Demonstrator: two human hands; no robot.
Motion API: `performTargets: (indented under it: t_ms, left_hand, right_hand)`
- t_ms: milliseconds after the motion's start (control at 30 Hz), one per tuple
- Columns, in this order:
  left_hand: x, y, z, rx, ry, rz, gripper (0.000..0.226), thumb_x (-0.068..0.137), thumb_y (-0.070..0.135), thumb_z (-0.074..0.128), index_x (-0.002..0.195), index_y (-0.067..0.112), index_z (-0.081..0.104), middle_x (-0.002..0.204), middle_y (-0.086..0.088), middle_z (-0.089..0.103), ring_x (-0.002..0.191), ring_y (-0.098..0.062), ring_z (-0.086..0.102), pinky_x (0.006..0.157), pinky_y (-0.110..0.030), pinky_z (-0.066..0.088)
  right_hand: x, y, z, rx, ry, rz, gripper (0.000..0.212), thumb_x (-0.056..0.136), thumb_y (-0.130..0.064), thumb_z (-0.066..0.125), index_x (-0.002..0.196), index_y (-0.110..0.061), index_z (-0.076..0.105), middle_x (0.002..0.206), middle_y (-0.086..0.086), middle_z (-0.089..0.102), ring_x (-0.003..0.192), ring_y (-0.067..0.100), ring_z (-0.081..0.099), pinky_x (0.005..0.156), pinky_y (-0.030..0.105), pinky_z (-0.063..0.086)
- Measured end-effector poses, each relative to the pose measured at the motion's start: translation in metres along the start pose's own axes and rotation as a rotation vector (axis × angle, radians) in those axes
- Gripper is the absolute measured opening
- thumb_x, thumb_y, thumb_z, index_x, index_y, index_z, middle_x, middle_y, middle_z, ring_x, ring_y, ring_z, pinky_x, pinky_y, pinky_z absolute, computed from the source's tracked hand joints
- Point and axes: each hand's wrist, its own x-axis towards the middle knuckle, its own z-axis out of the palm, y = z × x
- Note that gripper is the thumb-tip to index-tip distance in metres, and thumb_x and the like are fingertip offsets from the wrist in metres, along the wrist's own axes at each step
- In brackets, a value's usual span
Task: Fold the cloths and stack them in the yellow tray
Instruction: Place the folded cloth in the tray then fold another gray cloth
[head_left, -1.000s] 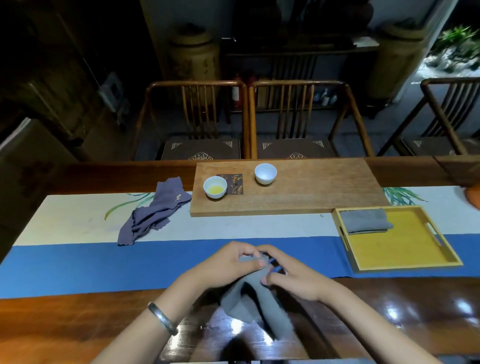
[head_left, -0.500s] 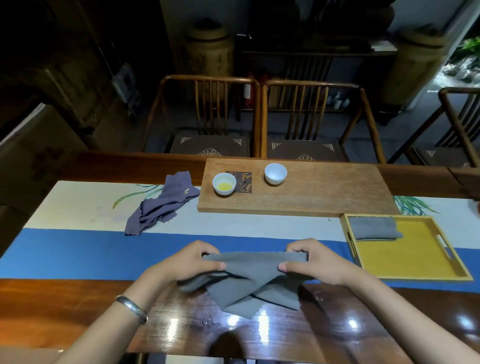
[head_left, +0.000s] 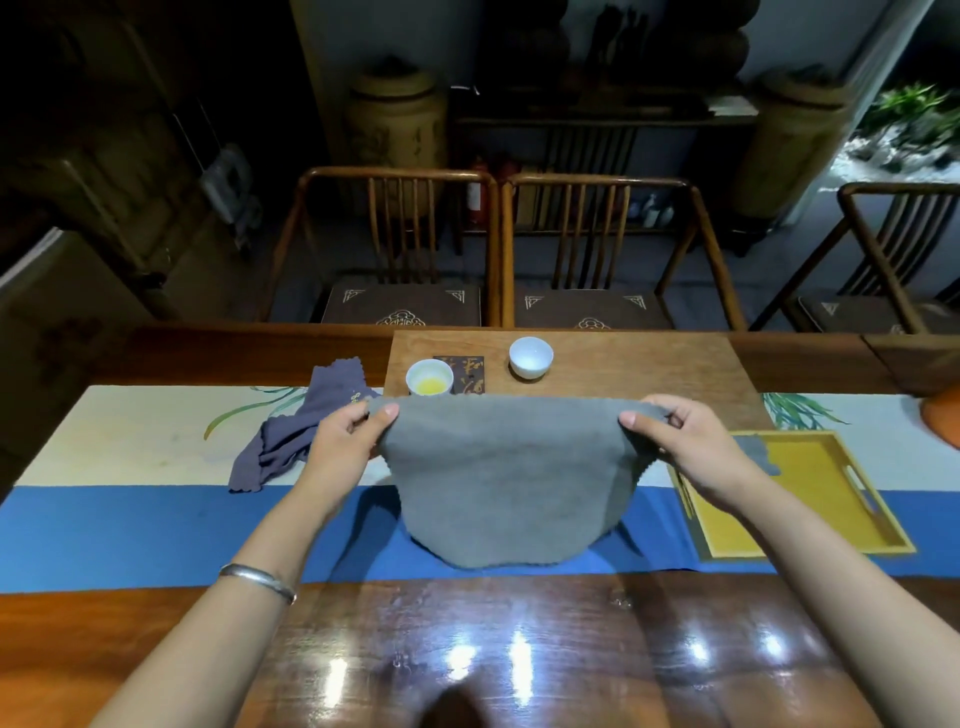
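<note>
I hold a grey cloth spread wide above the table. My left hand pinches its upper left corner and my right hand pinches its upper right corner; the cloth hangs down over the blue runner. A crumpled purple cloth lies on the runner at the left, partly behind my left hand. The yellow tray sits at the right. A folded grey cloth rests in its far left corner, mostly hidden by my right hand.
A wooden board behind the cloth carries a white cup with yellow liquid, a dark coaster and a second white cup. Wooden chairs stand across the table. An orange object shows at the right edge.
My hands rose from the table's near edge and moved apart, opening the bunched grey cloth into a wide hanging sheet. The purple cloth and tray stayed put.
</note>
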Motion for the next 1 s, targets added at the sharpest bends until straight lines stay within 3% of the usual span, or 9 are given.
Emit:
performTargets:
  t_ms: [133,233,333,467,633,700,800,933,1000]
  left_hand:
    - [0.003,0.013,0.007,0.0,0.02,0.053,0.015,0.091,0.031,0.06,0.085,0.034,0.074,0.086,0.016,0.074,0.078,0.004,0.066,0.067,-0.017,0.054]
    - [-0.003,0.006,0.012,0.036,0.001,0.037,0.015,0.093,0.027,0.059,0.084,0.027,0.071,0.075,0.018,0.071,0.07,0.007,0.062,0.067,-0.017,0.053]
    - [-0.018,-0.014,0.016,0.086,-0.033,-0.004,0.019,0.094,0.022,0.057,0.077,0.021,0.066,0.061,0.021,0.067,0.057,0.009,0.059,0.055,-0.007,0.046]
    - [-0.045,-0.06,0.015,0.141,-0.104,-0.138,0.023,0.094,0.023,0.058,0.076,0.01,0.066,0.067,0.008,0.066,0.063,-0.007,0.059,0.057,-0.021,0.043]
    - [-0.087,-0.123,0.016,0.211,-0.145,-0.308,0.033,0.093,0.015,0.06,0.079,-0.016,0.057,0.071,-0.009,0.05,0.069,-0.018,0.046,0.065,-0.029,0.032]
    - [-0.101,-0.14,0.017,0.242,-0.206,-0.355,0.032,0.094,0.014,0.058,0.08,-0.015,0.058,0.074,-0.01,0.049,0.071,-0.021,0.044,0.066,-0.031,0.031]
    - [-0.104,-0.148,0.02,0.222,-0.201,-0.396,0.023,0.094,0.007,0.055,0.081,-0.009,0.063,0.069,-0.012,0.059,0.066,-0.017,0.056,0.06,-0.028,0.041]
    - [-0.079,-0.153,0.028,0.25,-0.196,-0.368,0.029,0.095,0.009,0.054,0.077,-0.013,0.056,0.068,-0.008,0.05,0.066,-0.013,0.049,0.064,-0.029,0.036]
    - [-0.059,-0.152,0.033,0.278,-0.167,-0.344,0.028,0.095,0.011,0.056,0.07,-0.002,0.053,0.057,0.003,0.045,0.054,-0.006,0.043,0.054,-0.023,0.034]
  right_hand:
    - [0.004,0.0,-0.01,0.007,0.041,-0.029,0.023,0.084,-0.036,0.065,0.083,-0.013,0.07,0.079,0.005,0.068,0.076,0.018,0.06,0.069,0.033,0.046]
    - [-0.004,0.013,-0.009,0.029,0.043,0.007,0.016,0.087,-0.028,0.063,0.085,-0.014,0.071,0.08,0.001,0.071,0.075,0.013,0.063,0.064,0.023,0.049]
    - [-0.018,0.037,-0.003,0.009,0.035,0.077,0.013,0.089,-0.023,0.062,0.084,-0.016,0.073,0.08,-0.004,0.075,0.073,0.006,0.067,0.063,0.014,0.05]
    - [-0.045,0.077,0.011,-0.026,-0.035,0.196,0.017,0.092,-0.018,0.059,0.079,-0.017,0.069,0.07,-0.012,0.072,0.063,-0.001,0.063,0.054,0.008,0.043]
    - [-0.088,0.144,0.04,-0.097,-0.099,0.35,0.026,0.093,-0.014,0.057,0.068,-0.017,0.061,0.061,-0.013,0.062,0.059,-0.004,0.054,0.059,0.013,0.04]
    - [-0.099,0.163,0.048,-0.112,-0.127,0.398,0.03,0.093,-0.015,0.057,0.064,-0.021,0.056,0.056,-0.021,0.057,0.057,-0.009,0.05,0.058,0.01,0.037]
    - [-0.098,0.182,0.053,-0.117,-0.107,0.437,0.033,0.092,-0.013,0.058,0.061,-0.022,0.056,0.054,-0.022,0.057,0.056,-0.008,0.05,0.056,0.006,0.037]
    - [-0.073,0.192,0.053,-0.156,-0.06,0.439,0.033,0.093,-0.015,0.057,0.061,-0.021,0.05,0.053,-0.003,0.044,0.051,0.011,0.044,0.053,0.023,0.033]
    - [-0.054,0.192,0.051,-0.193,-0.037,0.431,0.031,0.092,-0.02,0.058,0.063,-0.019,0.048,0.057,0.005,0.035,0.051,0.017,0.035,0.052,0.029,0.028]
